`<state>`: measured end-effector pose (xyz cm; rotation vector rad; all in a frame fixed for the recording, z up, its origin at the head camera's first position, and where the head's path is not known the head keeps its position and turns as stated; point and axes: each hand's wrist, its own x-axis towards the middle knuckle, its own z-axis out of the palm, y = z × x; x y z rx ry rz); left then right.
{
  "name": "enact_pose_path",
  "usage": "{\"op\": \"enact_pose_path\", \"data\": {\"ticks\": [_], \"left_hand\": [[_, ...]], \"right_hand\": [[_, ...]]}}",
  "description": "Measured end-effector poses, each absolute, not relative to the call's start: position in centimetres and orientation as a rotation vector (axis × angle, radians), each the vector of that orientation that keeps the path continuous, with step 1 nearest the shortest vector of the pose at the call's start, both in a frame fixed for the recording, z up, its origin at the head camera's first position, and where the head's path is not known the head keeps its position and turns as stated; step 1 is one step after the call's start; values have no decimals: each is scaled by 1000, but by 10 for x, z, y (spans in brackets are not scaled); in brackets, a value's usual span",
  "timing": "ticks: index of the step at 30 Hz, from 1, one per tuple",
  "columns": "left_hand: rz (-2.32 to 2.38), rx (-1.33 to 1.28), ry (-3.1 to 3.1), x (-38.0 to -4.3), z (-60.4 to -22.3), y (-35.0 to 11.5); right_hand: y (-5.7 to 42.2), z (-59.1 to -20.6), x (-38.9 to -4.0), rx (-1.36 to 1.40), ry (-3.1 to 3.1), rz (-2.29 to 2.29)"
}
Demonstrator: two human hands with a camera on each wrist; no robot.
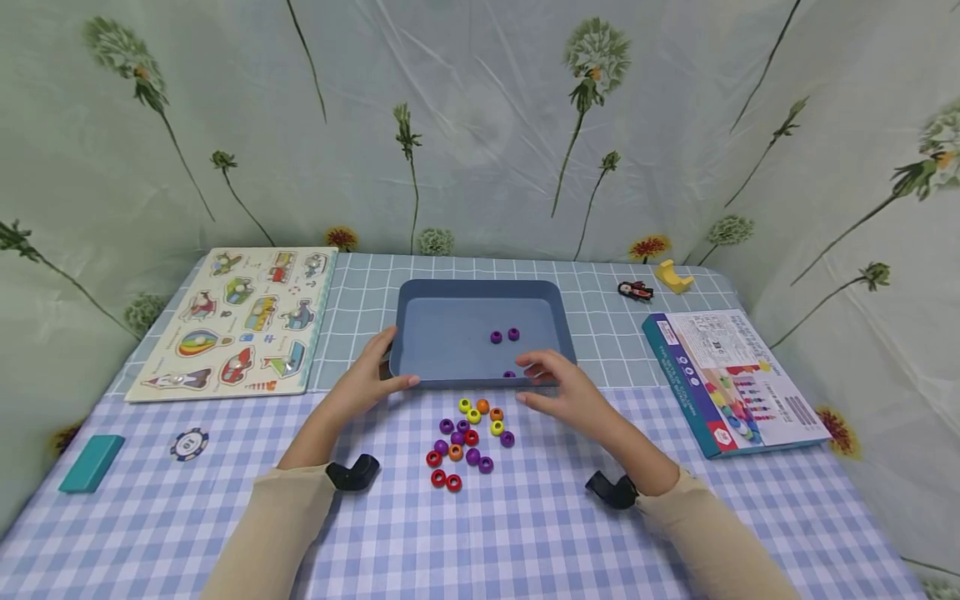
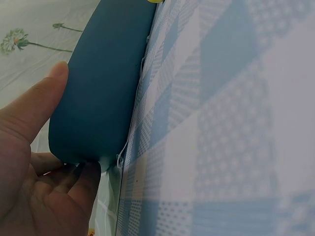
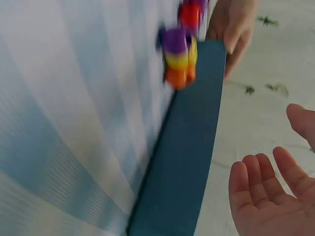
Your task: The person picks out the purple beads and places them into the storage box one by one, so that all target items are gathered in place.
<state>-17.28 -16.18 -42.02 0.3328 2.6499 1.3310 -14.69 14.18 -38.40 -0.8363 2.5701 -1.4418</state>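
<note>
A shallow blue tray [image 1: 442, 333] lies in front of me with three purple beads [image 1: 496, 337] in its right part. My left hand [image 1: 362, 382] holds the tray's front left corner: the thumb lies along the front wall, and the other fingers curl in at the side in the left wrist view. Over the tray's front right edge hovers my right hand [image 1: 564, 392], its fingers parted and loosely bent around nothing. Between my arms, several loose beads are scattered on the checked cloth, among them red beads [image 1: 453, 482], yellow beads [image 1: 474, 416], orange beads [image 1: 455, 452] and purple ones.
A wooden picture puzzle board [image 1: 247, 325] lies at the left, with a teal block [image 1: 92, 463] and a poker chip [image 1: 190, 444] nearer me. On the right is a boxed toy set [image 1: 738, 383]; behind it are a small figure [image 1: 635, 290] and a yellow curved piece [image 1: 673, 277].
</note>
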Motion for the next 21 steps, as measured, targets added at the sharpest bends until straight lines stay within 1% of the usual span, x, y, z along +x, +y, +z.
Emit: {"op": "enact_pose_path", "data": {"ticks": [3, 7, 12, 21], "left_hand": [[1329, 329, 2653, -173, -420, -162], [1331, 334, 2652, -172, -420, -162], [1333, 334, 2652, -172, -419, -162], [1337, 339, 2655, -172, -420, -162]], "right_hand": [[142, -391, -131, -861, 2504, -1442], [141, -406, -120, -866, 2449, -1370], [139, -422, -114, -807, 2454, -1230], [129, -431, -108, -764, 2579, -1198]]}}
